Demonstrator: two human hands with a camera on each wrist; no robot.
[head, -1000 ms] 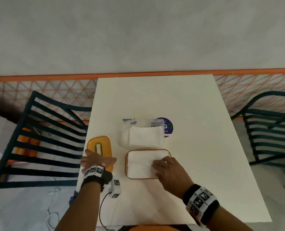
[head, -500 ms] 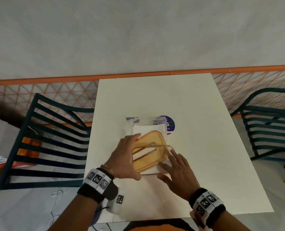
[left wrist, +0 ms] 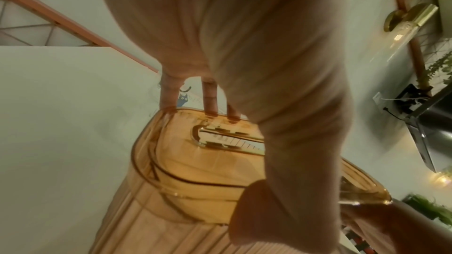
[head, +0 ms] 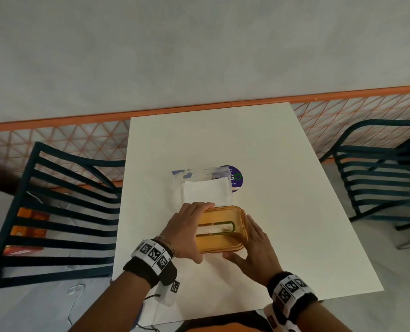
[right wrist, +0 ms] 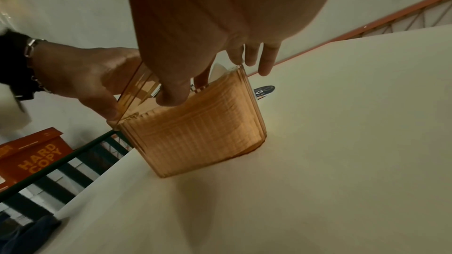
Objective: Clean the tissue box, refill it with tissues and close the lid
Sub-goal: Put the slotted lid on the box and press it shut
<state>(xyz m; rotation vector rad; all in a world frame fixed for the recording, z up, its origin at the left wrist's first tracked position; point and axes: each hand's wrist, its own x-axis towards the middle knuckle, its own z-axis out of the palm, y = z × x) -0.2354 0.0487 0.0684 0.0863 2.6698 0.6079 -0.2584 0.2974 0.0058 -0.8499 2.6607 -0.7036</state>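
Now the amber lid [head: 219,227] sat on the tissue box [right wrist: 195,132], which stood on the white table [head: 283,164] just in front of the spare tissue pack [head: 206,190]. The left hand [head: 187,232] gripped the lid's left end, fingers over the far edge, thumb at the near one. The right hand [head: 256,248] lay flat and uncurled against the box's right side, steadying it. Hard ribbed plastic, light and probably a bit slick: best taken by the lid's short ends and pressed down evenly.

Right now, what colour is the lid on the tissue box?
See-through amber orange, like the ribbed tissue box under it. The lid shows best in the head view.
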